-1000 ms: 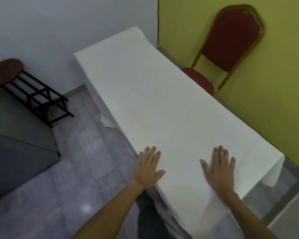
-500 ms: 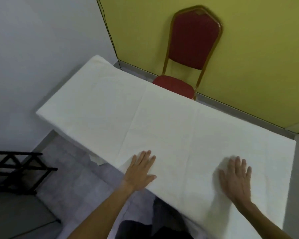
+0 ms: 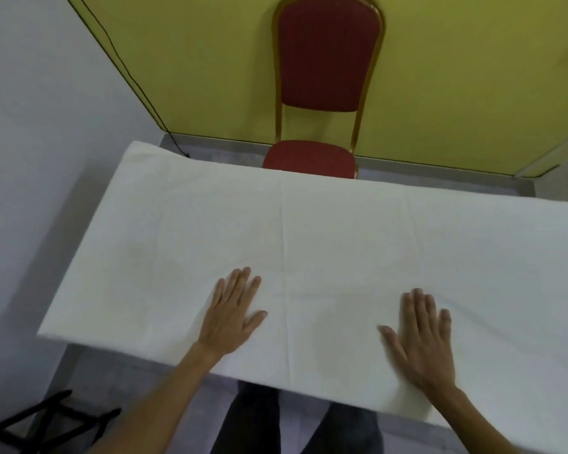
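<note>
Since half a second ago the view swings to face the table squarely, so the red chair [image 3: 328,57] now stands at twelve o'clock rather than off to one side, while both hands keep their places on the white tablecloth [image 3: 341,231]. The left hand [image 3: 232,314] and right hand [image 3: 420,339] lie palm down with straight fingers, pressing the cloth and grasping nothing. The cloth covers the table, its long axis running from nine to three o'clock across the person's front, and most of it lies toward twelve o'clock from the hands. A fold crease [image 3: 284,257] runs from twelve to six between them, nearer the left hand. Smoothing outward toward nine and three looks like the likely next stroke. A black rack [image 3: 46,417] sits on the floor at eight o'clock.
</note>
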Available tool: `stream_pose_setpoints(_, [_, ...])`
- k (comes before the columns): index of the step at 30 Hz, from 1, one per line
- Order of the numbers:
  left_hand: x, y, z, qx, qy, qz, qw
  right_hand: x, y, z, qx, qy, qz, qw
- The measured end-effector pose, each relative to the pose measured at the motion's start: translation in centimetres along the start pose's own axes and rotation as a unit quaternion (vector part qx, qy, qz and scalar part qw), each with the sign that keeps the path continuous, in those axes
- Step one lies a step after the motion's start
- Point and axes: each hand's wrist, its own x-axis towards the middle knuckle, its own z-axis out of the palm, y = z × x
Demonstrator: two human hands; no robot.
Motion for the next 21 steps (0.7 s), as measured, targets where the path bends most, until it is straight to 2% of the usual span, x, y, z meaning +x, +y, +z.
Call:
stream_pose_setpoints(3, [2.8, -5.9, -2.0, 0.042, -0.027, 0.081, 0.995, 0.4, -0.4, 0.0, -0.010, -0.004, 0.014, 1.000])
stream_pose_setpoints(6, [4.9, -8.2, -2.8, 0.058, -0.032, 0.127, 0.990, 0.3, -0.7, -0.4, -0.010, -0.008, 0.017, 1.000])
stream_pose_setpoints(9, [6.1, -9.0, -2.8, 0.048, -0.008, 0.142, 0.989, 0.4, -1.0, -0.5, -0.021, -0.005, 0.026, 0.999])
stream_pose_setpoints(14, [7.0, -9.5, -3.0, 0.044, -0.011, 0.155, 0.987, 0.8, -2.0, -1.3, -0.019, -0.006, 0.054, 0.998])
stream_pose_setpoints(18, [7.1, -9.7, -3.0, 0.024, -0.011, 0.161, 0.987, 4.1, -8.7, -3.4, 0.026, 0.076, 0.114, 0.990])
stream_pose_setpoints(21, [6.5, -10.5, -3.0, 0.002, 0.008, 0.181, 0.983, 8.9, -16.2, -3.3, 0.070, 0.095, 0.067, 0.991])
